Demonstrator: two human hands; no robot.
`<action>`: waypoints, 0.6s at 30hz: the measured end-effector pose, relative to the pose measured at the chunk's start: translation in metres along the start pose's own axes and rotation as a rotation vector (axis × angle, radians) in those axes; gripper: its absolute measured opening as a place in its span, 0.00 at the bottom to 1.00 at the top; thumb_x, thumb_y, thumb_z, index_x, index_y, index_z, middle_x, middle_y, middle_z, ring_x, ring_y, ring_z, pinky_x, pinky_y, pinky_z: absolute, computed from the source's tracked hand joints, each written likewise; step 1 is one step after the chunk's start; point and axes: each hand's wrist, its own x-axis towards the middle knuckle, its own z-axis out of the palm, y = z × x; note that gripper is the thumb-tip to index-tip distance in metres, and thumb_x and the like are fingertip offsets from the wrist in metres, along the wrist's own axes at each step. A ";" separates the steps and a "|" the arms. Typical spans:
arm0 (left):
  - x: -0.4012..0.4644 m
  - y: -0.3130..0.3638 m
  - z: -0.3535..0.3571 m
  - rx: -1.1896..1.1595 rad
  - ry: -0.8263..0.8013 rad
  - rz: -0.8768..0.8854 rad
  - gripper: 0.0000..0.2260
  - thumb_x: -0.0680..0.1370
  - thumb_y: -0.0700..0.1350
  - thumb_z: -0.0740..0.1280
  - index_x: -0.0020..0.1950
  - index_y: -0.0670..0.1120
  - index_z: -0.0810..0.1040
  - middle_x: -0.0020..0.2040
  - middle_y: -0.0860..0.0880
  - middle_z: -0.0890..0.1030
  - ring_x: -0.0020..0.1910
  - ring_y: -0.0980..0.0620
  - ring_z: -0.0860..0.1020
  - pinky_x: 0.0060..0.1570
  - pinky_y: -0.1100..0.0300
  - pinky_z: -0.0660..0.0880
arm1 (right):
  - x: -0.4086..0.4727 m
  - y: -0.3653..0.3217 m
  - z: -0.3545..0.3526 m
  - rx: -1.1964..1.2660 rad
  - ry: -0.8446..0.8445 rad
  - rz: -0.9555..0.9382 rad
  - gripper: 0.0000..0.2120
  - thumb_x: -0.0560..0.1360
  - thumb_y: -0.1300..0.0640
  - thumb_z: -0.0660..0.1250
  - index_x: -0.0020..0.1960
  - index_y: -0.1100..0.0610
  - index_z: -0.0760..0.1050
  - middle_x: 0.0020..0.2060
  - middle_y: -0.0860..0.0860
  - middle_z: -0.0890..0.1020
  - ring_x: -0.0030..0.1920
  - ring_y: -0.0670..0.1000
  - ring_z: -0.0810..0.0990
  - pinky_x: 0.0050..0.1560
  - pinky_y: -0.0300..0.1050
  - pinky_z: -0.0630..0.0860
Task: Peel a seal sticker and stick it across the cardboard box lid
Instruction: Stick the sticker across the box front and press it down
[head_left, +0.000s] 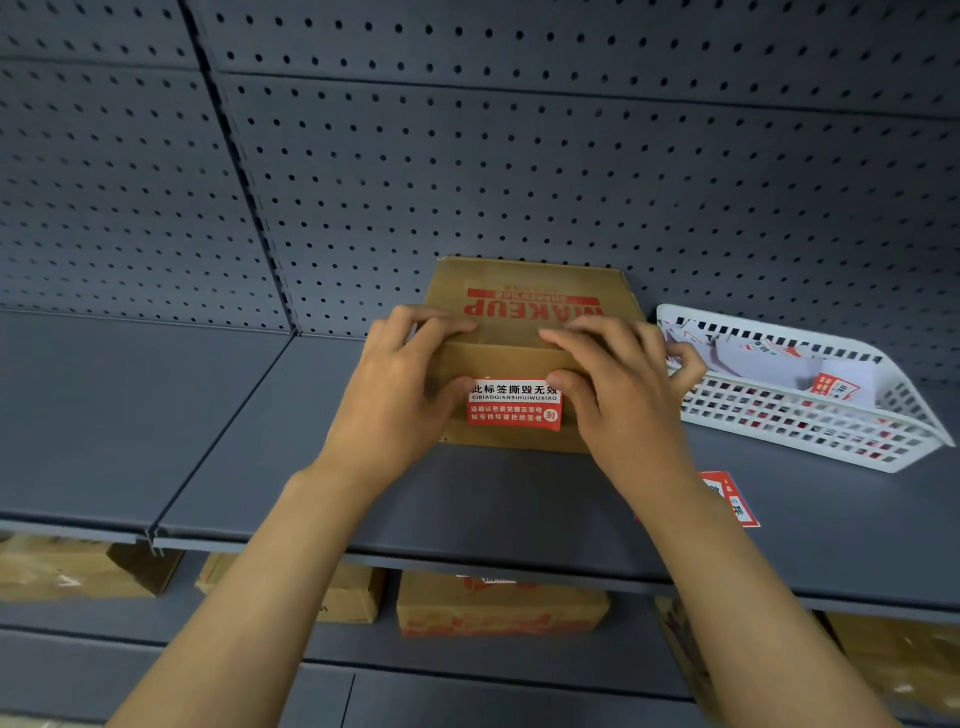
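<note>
Head view shows my 2 hands on the box (524, 317), which sits on the grey shelf (249, 441) against the pegboard (467, 156). My left hand (400, 389) and right hand (623, 395) flank the sticker (514, 405), which lies on the box's front face below the lid's edge. Neither grip is clenched: fingers are spread flat on the lid, thumbs pressing the sticker's 2 upper corners, so both are released, pinning rather than grasping.

I judge this as the pressing-down step. To do it well I would rub from the sticker's middle outward, then run a thumb along the lid seam so no bubble or lifted corner remains. Whether the sticker's top edge reaches over the lid I cannot tell.

A white basket (810, 415) of more stickers sits just right of the box, near my right hand. A loose label (732, 499) lies on the shelf under my right forearm. More boxes (498, 608) sit on the shelf below. Nothing blocks the sticker.
</note>
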 end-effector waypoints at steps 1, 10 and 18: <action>0.000 0.002 -0.001 0.004 -0.002 -0.007 0.24 0.72 0.46 0.75 0.66 0.53 0.75 0.63 0.53 0.72 0.62 0.50 0.71 0.57 0.57 0.74 | 0.000 0.001 -0.001 -0.002 -0.003 -0.008 0.15 0.78 0.46 0.65 0.63 0.43 0.78 0.61 0.43 0.79 0.64 0.51 0.72 0.59 0.57 0.59; 0.001 0.012 0.012 0.105 0.052 -0.048 0.30 0.65 0.59 0.76 0.63 0.51 0.73 0.60 0.50 0.70 0.58 0.49 0.68 0.41 0.57 0.75 | -0.007 -0.014 0.005 -0.058 -0.019 0.076 0.28 0.67 0.36 0.74 0.64 0.42 0.74 0.63 0.44 0.76 0.66 0.53 0.71 0.65 0.57 0.59; 0.005 -0.001 0.005 0.051 -0.027 -0.024 0.28 0.67 0.49 0.80 0.64 0.52 0.74 0.59 0.52 0.70 0.54 0.57 0.61 0.55 0.62 0.67 | -0.003 0.004 -0.004 -0.055 -0.081 -0.022 0.23 0.73 0.45 0.72 0.67 0.41 0.74 0.63 0.43 0.76 0.64 0.50 0.67 0.59 0.53 0.56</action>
